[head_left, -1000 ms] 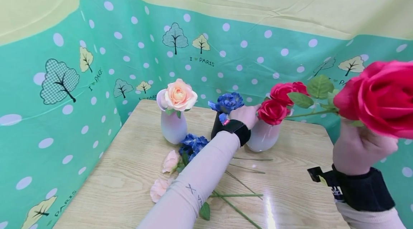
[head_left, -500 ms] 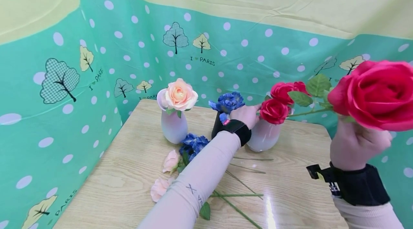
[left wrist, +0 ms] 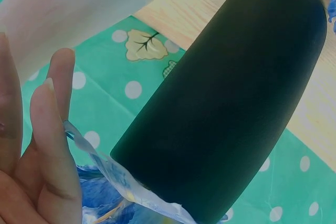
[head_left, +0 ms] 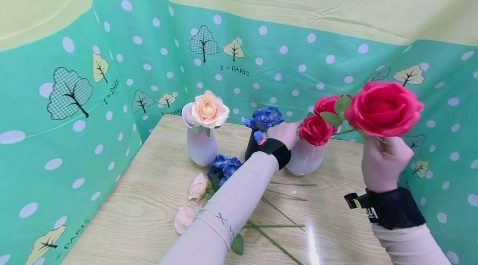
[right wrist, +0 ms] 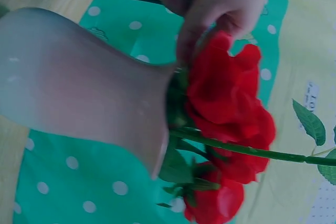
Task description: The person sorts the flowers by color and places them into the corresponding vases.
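Right of frame in the head view, we note a red rose [head_left: 384, 109], its broad, overlapping petals in a rounded cup, with toothed green leaves. Right hand [head_left: 386, 163] just below the bloom, fingers curled tight on the stem. In the right wrist view the smooth green stem [right wrist: 241, 149] runs to the flared mouth of a glossy vase [head_left: 305, 159], pink fading to white; its tip is lost among leaves. Red roses [head_left: 316, 130] crowd that mouth. Left hand [head_left: 282, 132], right of centre, has bent fingers touching the rim; we cannot tell whether they pinch it. Beside it, a matte black vase [left wrist: 220, 93] holds ruffled blue petals [head_left: 264, 119]. Left of centre, a pale vase [head_left: 201, 149] bears a peach rose [head_left: 208, 109]. Lower centre, pale pink blooms [head_left: 197, 186] lie on the wood-grain worktop [head_left: 142, 223]. Behind hangs creased, dotted green cloth [head_left: 317, 68].
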A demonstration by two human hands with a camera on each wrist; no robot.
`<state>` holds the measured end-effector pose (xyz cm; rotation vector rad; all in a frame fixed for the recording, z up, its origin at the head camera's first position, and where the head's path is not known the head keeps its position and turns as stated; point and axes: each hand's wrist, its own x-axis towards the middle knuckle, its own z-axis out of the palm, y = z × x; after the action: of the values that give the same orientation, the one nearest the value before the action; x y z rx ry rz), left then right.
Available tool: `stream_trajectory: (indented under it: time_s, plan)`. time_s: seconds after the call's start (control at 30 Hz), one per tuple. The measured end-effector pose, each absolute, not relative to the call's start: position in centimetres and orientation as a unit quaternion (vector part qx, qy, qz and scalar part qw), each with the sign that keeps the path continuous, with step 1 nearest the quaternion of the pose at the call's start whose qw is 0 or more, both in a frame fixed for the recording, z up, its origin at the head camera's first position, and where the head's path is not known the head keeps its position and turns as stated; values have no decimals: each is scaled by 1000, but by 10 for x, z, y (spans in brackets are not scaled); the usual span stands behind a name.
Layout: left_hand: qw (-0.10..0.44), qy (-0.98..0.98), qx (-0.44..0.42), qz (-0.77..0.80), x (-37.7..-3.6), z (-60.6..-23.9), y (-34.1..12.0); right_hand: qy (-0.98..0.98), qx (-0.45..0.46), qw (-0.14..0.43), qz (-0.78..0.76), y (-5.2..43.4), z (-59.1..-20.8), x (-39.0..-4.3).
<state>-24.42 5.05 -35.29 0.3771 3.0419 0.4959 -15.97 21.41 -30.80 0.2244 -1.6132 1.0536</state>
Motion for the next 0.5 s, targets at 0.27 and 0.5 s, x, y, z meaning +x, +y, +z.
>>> stream_trajectory:
  time_s: [0.27,0.5]
  plan:
    - [13,981,118,155,-245,-354,51,-744,48,490,452,222,-333,-168]
    - [9,981,117,156,-245,-355,50,-782,22,446,435,219,-338,-173]
